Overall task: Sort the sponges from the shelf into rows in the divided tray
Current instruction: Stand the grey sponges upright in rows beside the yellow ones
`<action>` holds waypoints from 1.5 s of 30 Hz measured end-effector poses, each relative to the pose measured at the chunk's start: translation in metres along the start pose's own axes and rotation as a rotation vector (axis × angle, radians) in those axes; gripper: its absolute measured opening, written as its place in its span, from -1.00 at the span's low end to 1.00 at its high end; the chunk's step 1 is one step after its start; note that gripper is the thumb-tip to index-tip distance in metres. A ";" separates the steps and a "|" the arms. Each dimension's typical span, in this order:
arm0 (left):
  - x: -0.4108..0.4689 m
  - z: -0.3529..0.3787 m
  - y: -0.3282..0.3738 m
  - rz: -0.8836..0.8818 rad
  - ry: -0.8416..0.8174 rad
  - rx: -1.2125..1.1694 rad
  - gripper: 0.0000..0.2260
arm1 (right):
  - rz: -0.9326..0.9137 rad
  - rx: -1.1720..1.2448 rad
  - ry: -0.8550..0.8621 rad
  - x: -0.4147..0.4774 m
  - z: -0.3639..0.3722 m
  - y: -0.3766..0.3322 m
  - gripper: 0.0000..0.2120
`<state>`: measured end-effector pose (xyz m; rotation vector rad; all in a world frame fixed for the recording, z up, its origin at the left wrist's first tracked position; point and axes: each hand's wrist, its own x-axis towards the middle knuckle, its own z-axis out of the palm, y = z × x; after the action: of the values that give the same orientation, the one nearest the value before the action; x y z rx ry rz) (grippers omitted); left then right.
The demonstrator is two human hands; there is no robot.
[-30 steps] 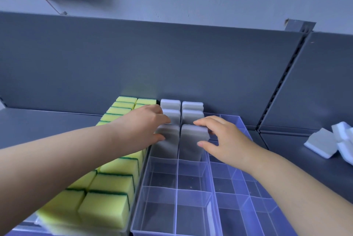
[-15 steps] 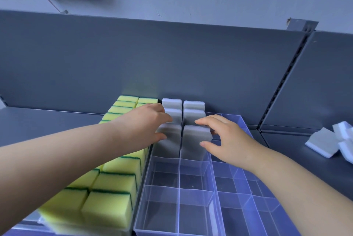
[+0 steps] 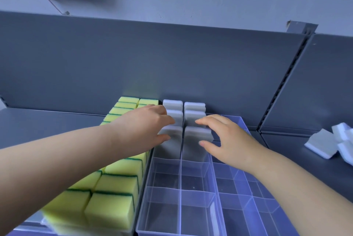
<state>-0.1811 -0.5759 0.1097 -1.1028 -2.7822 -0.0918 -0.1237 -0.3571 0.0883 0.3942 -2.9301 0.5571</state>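
Hardly anything has shifted since the earlier frames: the left hand point(image 3: 145, 129) and right hand point(image 3: 225, 140) stay at the third row from the back of the divided tray point(image 3: 180, 193). Each grip is clamped, thumb in front and fingers over the top, on an upright sponge: the left grey sponge point(image 3: 171, 142) and the right grey sponge point(image 3: 194, 140) stand side by side in neighbouring compartments. Yellow sponges point(image 3: 114, 184) fill the tray just beside it on the left, and loose white sponges point(image 3: 322, 144) lie well apart on the shelf point(image 3: 296, 161).
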 end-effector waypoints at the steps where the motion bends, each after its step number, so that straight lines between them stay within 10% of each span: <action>1: -0.001 -0.002 0.001 0.016 0.010 0.014 -0.61 | -0.012 -0.021 0.001 -0.001 -0.002 -0.002 -0.56; 24: -0.110 -0.029 0.056 0.323 0.350 0.010 -0.62 | 0.205 0.020 0.429 -0.130 0.018 -0.130 -0.57; 45: -0.006 0.081 0.403 0.602 0.203 -0.199 -0.65 | 0.889 -0.113 0.454 -0.426 -0.027 0.068 -0.61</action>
<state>0.0900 -0.2780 0.0297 -1.8111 -2.1928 -0.3895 0.2669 -0.1886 0.0145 -0.9609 -2.5268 0.4646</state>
